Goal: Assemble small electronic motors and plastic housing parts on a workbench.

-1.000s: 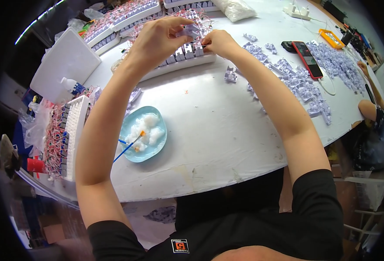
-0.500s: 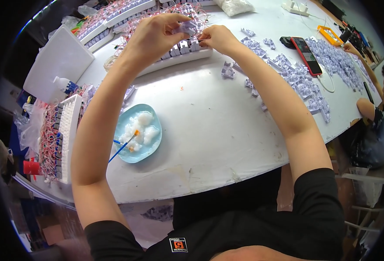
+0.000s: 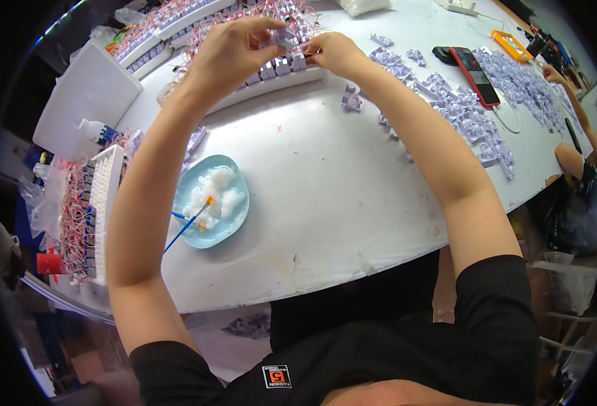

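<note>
Both hands up at far edge of white desk, working over a long white tray of small grey-lilac plastic parts with thin red wires.

Left hand: fingers curled, thumb and fingertips pinched on one small grey part held just above the tray row. Grip closed on that part.

Right hand: fingertips pressed in from the other side, touching same part or its red wire; too small to tell which. Grip looks pinched shut, contact point hidden by fingers.

Part position: between the two hands, over right end of tray, red wire tangle just behind it.

Around:
- Light blue dish near left forearm, holding white cotton-like wads; blue-handled swab with orange tip leaning on the rim, handle sticking out over desk.
- Second white tray with red wiring at left desk edge, standing on edge or tilted; cannot tell which.
- More filled trays at far left.
- White flat lid or board left of those, small white bottle beside it.
- Loose pile of same grey parts scattered right of right forearm, running along desk.
- Phone with red case lying flat amid pile, white cable near it.
- Orange object further back.
- Another person's arm at far right edge of desk.
</note>
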The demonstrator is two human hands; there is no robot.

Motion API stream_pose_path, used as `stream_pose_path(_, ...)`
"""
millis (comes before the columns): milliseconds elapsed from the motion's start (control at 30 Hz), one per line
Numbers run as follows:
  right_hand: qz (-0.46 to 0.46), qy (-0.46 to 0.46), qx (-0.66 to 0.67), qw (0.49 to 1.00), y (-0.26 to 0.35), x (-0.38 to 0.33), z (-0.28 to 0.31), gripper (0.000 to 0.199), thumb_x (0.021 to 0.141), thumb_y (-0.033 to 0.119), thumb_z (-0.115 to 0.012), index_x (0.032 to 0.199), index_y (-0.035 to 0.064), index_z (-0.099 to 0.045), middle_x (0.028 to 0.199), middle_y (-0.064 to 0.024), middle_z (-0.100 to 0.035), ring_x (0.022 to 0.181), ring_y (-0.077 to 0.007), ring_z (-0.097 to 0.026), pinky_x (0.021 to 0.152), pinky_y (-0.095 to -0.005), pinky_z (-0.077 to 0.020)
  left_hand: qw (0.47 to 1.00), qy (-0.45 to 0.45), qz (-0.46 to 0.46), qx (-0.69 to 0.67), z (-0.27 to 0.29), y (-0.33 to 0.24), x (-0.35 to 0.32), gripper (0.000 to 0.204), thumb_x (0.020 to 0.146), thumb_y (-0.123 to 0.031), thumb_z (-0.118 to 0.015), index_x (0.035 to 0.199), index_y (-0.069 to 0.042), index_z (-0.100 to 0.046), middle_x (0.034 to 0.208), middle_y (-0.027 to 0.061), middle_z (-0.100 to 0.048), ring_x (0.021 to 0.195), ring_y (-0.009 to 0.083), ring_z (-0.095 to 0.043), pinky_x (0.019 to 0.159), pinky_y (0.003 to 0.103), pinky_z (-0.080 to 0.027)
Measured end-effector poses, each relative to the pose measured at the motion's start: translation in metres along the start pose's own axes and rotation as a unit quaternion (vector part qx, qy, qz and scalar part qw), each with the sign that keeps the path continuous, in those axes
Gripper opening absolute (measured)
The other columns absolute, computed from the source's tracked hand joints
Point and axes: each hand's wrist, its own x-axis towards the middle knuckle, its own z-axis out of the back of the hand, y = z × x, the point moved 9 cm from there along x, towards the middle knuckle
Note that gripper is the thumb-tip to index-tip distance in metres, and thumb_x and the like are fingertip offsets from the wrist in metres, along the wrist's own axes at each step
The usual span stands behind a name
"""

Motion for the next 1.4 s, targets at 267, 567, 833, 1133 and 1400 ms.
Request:
stream_pose_path(267,0.044,0.053,0.062,0.996,0.006,-0.005,0.01,0.025,0.073,0.008,-0.068,0.097,0.0088,-0.071,0.091,-0.0095,-0.071,0.087,-0.0244,-0.067,0.079,-0.0351,-0.0521,0.999,-0.003,0.022,-0.026,0.0,-0.006,0.005,0.036,0.08,-0.016,-0.073,0.115,-0.007,-0.067,0.087,0.0111,-0.07,0.078,0.0179,-0.068,0.073,0.03,-0.054)
stream_pose_path(567,0.08,0.1,0.051,0.99,0.007,0.003,0.015,0.028,0.073,0.002,-0.067,0.101,0.0029,-0.069,0.094,-0.0112,-0.071,0.087,-0.0215,-0.067,0.082,-0.0325,-0.0513,0.996,-0.066,0.066,-0.01,-0.01,-0.001,0.043,0.039,0.08,-0.02,-0.072,0.115,-0.004,-0.066,0.086,0.0128,-0.071,0.079,0.0193,-0.07,0.072,0.031,-0.055)
stream_pose_path(833,0.116,0.105,0.077,0.985,0.007,0.006,0.022,0.022,0.075,0.002,-0.066,0.096,0.0068,-0.071,0.09,-0.0095,-0.071,0.082,-0.0202,-0.067,0.074,-0.0325,-0.0515,0.985,-0.117,0.123,-0.043,-0.01,0.031,0.064,0.041,0.08,-0.026,-0.074,0.115,-0.004,-0.067,0.09,0.0107,-0.072,0.081,0.0171,-0.07,0.072,0.029,-0.055)
stream_pose_path(1133,0.217,0.046,-0.169,0.96,0.029,-0.001,0.033,0.012,0.08,0.006,-0.062,0.088,0.0133,-0.067,0.081,-0.0046,-0.065,0.093,-0.022,-0.061,0.077,-0.0346,-0.0495,0.986,-0.088,0.14,-0.025,-0.022,0.033,0.057,0.041,0.08,-0.025,-0.074,0.116,-0.005,-0.066,0.092,0.0121,-0.072,0.081,0.0179,-0.07,0.075,0.03,-0.055)
stream_pose_path(1400,0.304,0.012,-0.181,0.935,0.049,-0.001,0.034,0.013,0.082,0.003,-0.059,0.088,0.0133,-0.064,0.08,-0.0014,-0.062,0.095,-0.0193,-0.058,0.081,-0.0338,-0.0471,0.988,-0.094,0.124,-0.021,-0.019,0.026,0.053,0.04,0.08,-0.024,-0.074,0.115,-0.005,-0.067,0.09,0.0117,-0.072,0.081,0.0178,-0.07,0.074,0.03,-0.055)
